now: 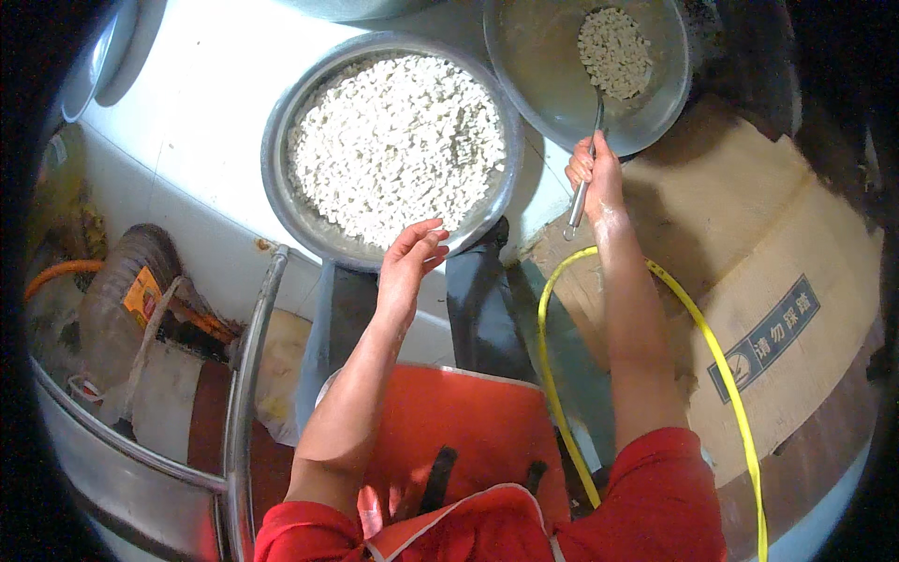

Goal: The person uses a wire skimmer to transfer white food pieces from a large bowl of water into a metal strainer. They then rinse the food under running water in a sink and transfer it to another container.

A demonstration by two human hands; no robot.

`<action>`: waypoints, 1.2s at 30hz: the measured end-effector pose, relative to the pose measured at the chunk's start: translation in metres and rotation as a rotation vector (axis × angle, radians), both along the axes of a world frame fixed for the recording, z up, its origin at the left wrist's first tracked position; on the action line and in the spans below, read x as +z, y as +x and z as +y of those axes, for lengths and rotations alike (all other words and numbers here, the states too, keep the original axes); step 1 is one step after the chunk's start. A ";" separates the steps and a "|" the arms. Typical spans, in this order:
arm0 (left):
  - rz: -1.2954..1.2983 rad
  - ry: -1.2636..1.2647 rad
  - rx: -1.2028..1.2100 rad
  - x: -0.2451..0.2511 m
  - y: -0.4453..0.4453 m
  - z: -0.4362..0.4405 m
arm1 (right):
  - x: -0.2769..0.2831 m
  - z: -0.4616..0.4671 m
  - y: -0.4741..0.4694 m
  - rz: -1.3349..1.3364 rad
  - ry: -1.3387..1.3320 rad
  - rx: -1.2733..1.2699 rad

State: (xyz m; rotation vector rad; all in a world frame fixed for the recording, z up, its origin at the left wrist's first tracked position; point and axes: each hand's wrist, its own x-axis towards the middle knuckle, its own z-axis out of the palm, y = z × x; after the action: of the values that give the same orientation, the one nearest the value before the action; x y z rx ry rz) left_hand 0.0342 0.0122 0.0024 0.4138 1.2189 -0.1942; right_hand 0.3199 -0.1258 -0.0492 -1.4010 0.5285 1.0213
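My right hand [597, 172] grips the metal handle of a skimmer ladle [598, 116]. The ladle's round head, heaped with small pale diced pieces [615, 55], is over a metal basin of cloudy liquid [541, 63]; I cannot tell whether it touches the liquid. My left hand [414, 256] is at the near rim of a second, wide metal basin [274, 158], fingers partly curled and apart, holding nothing. Small white cubes [393, 140] fill that basin, with a shallow hollow on their right side.
A yellow hose [702, 330] loops beside my right arm over flattened cardboard [772, 232] that bears writing. At the left are a metal rail frame [256, 330], a large plastic bottle [130, 295] and an orange hose [63, 270]. Pale tiles [197, 105] lie beyond.
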 end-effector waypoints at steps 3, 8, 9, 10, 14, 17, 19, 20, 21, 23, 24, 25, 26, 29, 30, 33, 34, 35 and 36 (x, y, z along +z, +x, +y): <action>0.006 -0.004 0.021 -0.003 -0.001 -0.002 | 0.002 -0.003 -0.004 -0.004 -0.010 -0.028; 0.011 0.001 -0.023 0.001 0.002 -0.003 | 0.051 -0.010 0.012 -0.113 0.031 -0.006; 0.006 -0.001 -0.024 0.000 0.003 -0.003 | 0.058 -0.014 0.015 -0.132 0.047 -0.015; 0.002 -0.003 -0.024 0.000 0.002 -0.004 | 0.062 -0.019 0.018 -0.133 0.092 -0.011; -0.001 -0.003 -0.030 -0.001 0.001 -0.005 | 0.069 -0.020 0.012 -0.217 0.129 0.003; -0.005 0.000 -0.042 -0.001 0.001 -0.005 | 0.041 -0.035 0.003 -0.174 0.149 0.038; 0.004 -0.004 -0.011 -0.002 -0.001 -0.005 | 0.026 -0.031 -0.008 -0.164 0.079 0.010; 0.008 -0.006 0.004 -0.002 -0.002 -0.005 | 0.021 -0.029 -0.010 -0.102 -0.018 -0.019; 0.004 -0.002 0.005 -0.002 -0.003 -0.005 | 0.017 -0.030 -0.015 -0.084 -0.028 -0.026; -0.008 0.006 0.003 -0.003 -0.005 -0.003 | 0.007 -0.034 -0.025 -0.049 -0.051 -0.044; -0.006 0.001 0.001 -0.003 -0.005 -0.003 | 0.007 -0.036 -0.031 -0.056 -0.032 -0.039; -0.004 0.004 -0.002 -0.003 -0.006 -0.003 | 0.008 -0.038 -0.037 -0.077 -0.044 -0.027; -0.004 0.008 -0.005 -0.003 -0.007 -0.004 | 0.010 -0.042 -0.043 -0.099 -0.056 -0.015; -0.005 0.018 -0.013 -0.001 -0.007 -0.005 | 0.036 -0.036 -0.065 -0.173 -0.164 0.016; -0.007 0.017 -0.019 0.001 -0.007 -0.005 | 0.042 -0.037 -0.073 -0.198 -0.240 0.039; -0.013 0.011 -0.012 -0.001 -0.010 -0.008 | 0.056 -0.039 -0.103 -0.239 -0.388 0.172; -0.015 0.008 -0.003 -0.001 -0.012 -0.007 | 0.054 -0.046 -0.115 -0.248 -0.385 0.217; -0.016 0.006 0.007 0.000 -0.013 -0.007 | 0.050 -0.052 -0.127 -0.257 -0.382 0.263; -0.013 0.006 0.016 0.001 -0.016 -0.006 | 0.044 -0.053 -0.139 -0.229 -0.376 0.285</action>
State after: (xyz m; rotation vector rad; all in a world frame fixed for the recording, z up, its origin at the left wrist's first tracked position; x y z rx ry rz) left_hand 0.0185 0.0062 0.0036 0.4095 1.2098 -0.1740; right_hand 0.1809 -0.1789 -0.0050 -1.9441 0.3675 1.0002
